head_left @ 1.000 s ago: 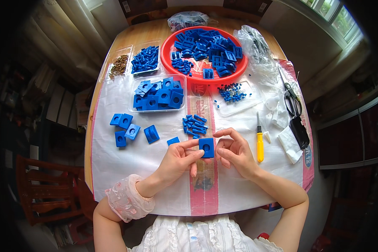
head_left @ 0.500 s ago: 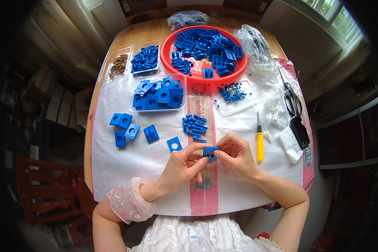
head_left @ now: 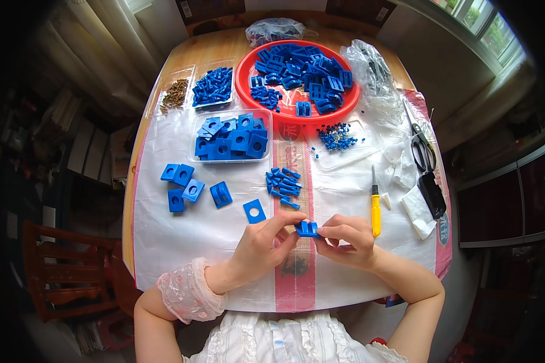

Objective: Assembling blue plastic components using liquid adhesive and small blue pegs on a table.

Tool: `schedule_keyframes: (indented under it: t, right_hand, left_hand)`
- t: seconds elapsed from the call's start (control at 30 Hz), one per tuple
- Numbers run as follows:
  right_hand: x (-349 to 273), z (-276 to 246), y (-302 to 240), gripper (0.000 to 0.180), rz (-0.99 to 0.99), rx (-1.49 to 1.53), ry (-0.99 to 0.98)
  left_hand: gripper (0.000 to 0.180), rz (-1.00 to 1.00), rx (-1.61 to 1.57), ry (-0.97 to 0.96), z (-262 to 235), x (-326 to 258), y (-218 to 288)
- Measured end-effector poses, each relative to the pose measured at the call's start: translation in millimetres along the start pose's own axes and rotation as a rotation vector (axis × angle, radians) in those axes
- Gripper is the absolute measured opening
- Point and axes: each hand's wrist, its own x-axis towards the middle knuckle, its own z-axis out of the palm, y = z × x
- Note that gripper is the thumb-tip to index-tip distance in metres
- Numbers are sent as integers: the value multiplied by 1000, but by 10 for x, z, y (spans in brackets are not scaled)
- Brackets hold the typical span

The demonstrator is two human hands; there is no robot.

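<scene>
Between both hands, close to the table's front middle, is a small blue plastic part (head_left: 307,228) with raised ridges on its upper side. My left hand (head_left: 261,244) pinches its left end; my right hand (head_left: 350,240) grips the right end with thumb and bent fingers. Just beyond the left hand lies a flat blue plate with a round hole (head_left: 254,211). A heap of small slim blue pieces (head_left: 283,184) is beyond the held part. Farther left are a ridged blue part (head_left: 221,194) and several holed blue plates (head_left: 182,175).
A clear box of holed plates (head_left: 231,158), a tray of blue pieces (head_left: 212,86) and brown screws (head_left: 175,95) stand back left. Behind is a red basin (head_left: 243,85) of blue parts. Right are tiny blue-and-white bits (head_left: 337,138), a yellow-handled screwdriver (head_left: 376,213) and scissors (head_left: 424,154).
The held blue part has turned, so its ridged side now shows upward. My right hand has come lower, its fingers folded more round the part's right end.
</scene>
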Motion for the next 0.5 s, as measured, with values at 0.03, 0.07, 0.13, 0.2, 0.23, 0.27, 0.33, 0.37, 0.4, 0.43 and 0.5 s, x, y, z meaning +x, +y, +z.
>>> schedule_keyframes:
  t: [0.03, 0.07, 0.13, 0.2, 0.23, 0.27, 0.33, 0.37, 0.4, 0.43, 0.5]
  right_hand:
    - [10, -5, 18, 25, -45, -27, 0]
    - [18, -9, 35, 26, -89, -53, 0]
    - [22, -17, 68, 26, -108, -79, -1]
    - [36, -29, 75, 26, -93, -98, 1]
    - [47, -37, 68, 25, -69, -103, 3]
    - [57, -42, 62, 24, -45, -108, 5]
    - [77, -37, 52, 23, -7, -87, 28]
    - [86, -36, 49, 23, 11, -76, 40]
    - [82, -35, 53, 22, 93, -17, 28]
    - [69, -33, 64, 21, 175, 42, 16]
    - [41, -21, 80, 18, 347, 169, -1]
  left_hand:
    - [31, 34, 22, -5, -6, 2, -28]
    - [31, 69, 44, -10, -13, 6, -45]
    - [30, 78, 44, 4, -23, 23, -60]
    - [28, 85, 47, 24, -34, 41, -50]
    - [26, 87, 52, 37, -41, 48, -31]
    - [25, 89, 56, 50, -46, 53, -19]
    - [22, 73, 32, 66, -51, 67, -14]
    - [21, 65, 20, 74, -53, 71, -11]
    - [19, 12, -18, 70, -58, 65, -31]
    - [18, -41, -55, 65, -66, 56, -69]
    - [14, -151, -136, 54, -74, 53, -89]
